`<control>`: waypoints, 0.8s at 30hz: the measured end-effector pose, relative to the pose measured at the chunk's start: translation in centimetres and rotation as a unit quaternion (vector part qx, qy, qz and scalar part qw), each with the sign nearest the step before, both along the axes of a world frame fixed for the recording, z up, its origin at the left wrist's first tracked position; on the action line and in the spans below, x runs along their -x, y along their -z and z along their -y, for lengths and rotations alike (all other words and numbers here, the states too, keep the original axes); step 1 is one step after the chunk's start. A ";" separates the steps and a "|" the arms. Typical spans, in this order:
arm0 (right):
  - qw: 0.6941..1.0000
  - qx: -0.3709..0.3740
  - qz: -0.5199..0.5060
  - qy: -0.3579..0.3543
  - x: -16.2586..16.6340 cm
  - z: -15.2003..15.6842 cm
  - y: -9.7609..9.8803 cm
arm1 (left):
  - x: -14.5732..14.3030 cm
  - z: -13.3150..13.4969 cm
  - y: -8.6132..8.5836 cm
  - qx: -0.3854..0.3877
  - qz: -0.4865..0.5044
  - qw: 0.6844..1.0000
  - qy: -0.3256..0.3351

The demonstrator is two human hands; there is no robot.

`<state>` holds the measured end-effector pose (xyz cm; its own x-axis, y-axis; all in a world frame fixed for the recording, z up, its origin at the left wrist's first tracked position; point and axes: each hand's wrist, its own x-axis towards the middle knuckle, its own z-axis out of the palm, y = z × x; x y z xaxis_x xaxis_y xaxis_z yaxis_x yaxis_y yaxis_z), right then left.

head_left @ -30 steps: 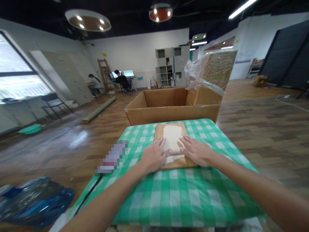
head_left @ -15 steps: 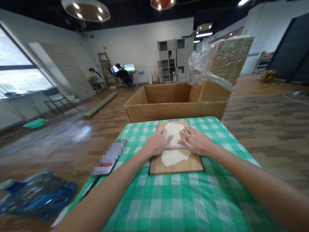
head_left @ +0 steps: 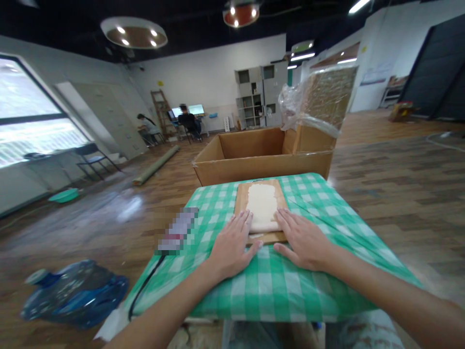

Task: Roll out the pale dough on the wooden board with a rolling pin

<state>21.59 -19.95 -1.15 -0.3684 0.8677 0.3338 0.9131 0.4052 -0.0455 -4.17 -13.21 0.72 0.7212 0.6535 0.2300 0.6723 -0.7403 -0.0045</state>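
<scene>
A thin sheet of pale dough (head_left: 262, 206) lies on a wooden cutting board (head_left: 242, 191). Across its near end runs a pale, rounded ridge; I cannot tell whether this is a rolling pin or rolled dough. My left hand (head_left: 232, 247) rests at the left edge of the dough, palm down, fingers stretched forward and thumb spread inward. Mirroring it on the right, my right hand (head_left: 305, 240) has its fingertips at the dough's right edge, also with fingers extended. Both palms sit low over the board's near end and the tablecloth.
A green checked tablecloth (head_left: 269, 286) covers the small table. On its left lies a blurred-out device (head_left: 178, 232) with a black cable. Beyond stands a large cardboard box (head_left: 261, 165). A big blue water bottle (head_left: 78, 293) is on the floor, left. Two people sit far back.
Both hands have slid toward me, from mid-board to its near end. The ridge under them has moved nearer too, and more of the dough behind it shows. The camera view has shifted slightly.
</scene>
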 end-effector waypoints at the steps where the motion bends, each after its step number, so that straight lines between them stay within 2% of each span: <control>1: 1.000 -0.007 -0.001 -0.007 0.1 1.0 0.1 | 0.4 0.8 0.2 -0.006 0.001 1.000 0.007; 6: 0.999 -0.033 -0.003 -0.035 0.3 4.1 0.4 | 1.8 3.4 0.9 -0.021 -0.014 0.999 0.022; 10: 0.999 -0.026 -0.006 -0.037 0.1 3.6 0.3 | 1.7 2.9 0.9 -0.019 -0.017 0.999 0.027; 18: 0.999 0.036 -0.017 0.003 -0.8 -3.9 -0.8 | -1.1 -3.4 -0.5 0.037 -0.020 0.999 0.000; 24: 0.998 0.044 0.003 0.053 -1.5 -9.4 -0.8 | -2.9 -8.9 0.1 0.087 -0.001 0.995 -0.045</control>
<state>23.06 -10.59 -0.40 -0.2747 0.9278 0.2523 0.9509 0.3010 -0.0717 -1.29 -4.36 0.61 0.6576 0.7456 0.1075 0.7364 -0.6664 0.1172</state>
